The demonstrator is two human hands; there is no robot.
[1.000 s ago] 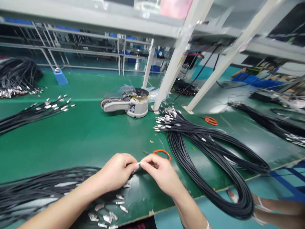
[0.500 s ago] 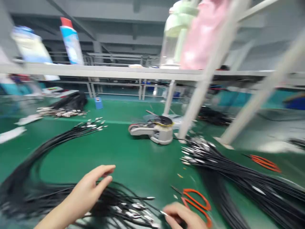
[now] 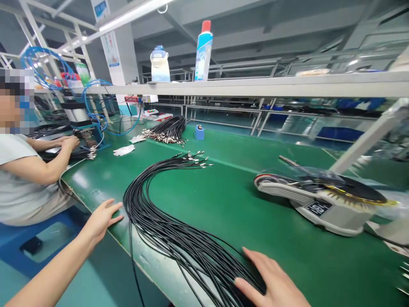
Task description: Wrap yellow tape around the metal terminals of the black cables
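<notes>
A thick bundle of thin black cables (image 3: 179, 228) curves across the green bench, its metal-tipped ends spread near the middle. Beside the bend, at the bench's front edge, my left hand (image 3: 102, 218) is open with its fingers apart, holding nothing. My right hand (image 3: 276, 281) lies at the lower part of the same bundle. Its thumb and fingers are spread across the cables and not closed on them. One or two strands hang over the front edge. The bundle's near end is out of view.
A tape dispenser (image 3: 319, 204) stands at right. Another cable pile (image 3: 169, 129), a small blue box (image 3: 199, 132) and white gloves (image 3: 124, 150) lie farther back. A co-worker (image 3: 35, 162) sits at left by a machine. A shelf (image 3: 239, 87) spans above, with a spray can (image 3: 203, 53).
The view has swung left, bringing the co-worker into sight. My right hand has gone from a cable's metal tip to the bundle. My left hand has moved to the bundle's bend.
</notes>
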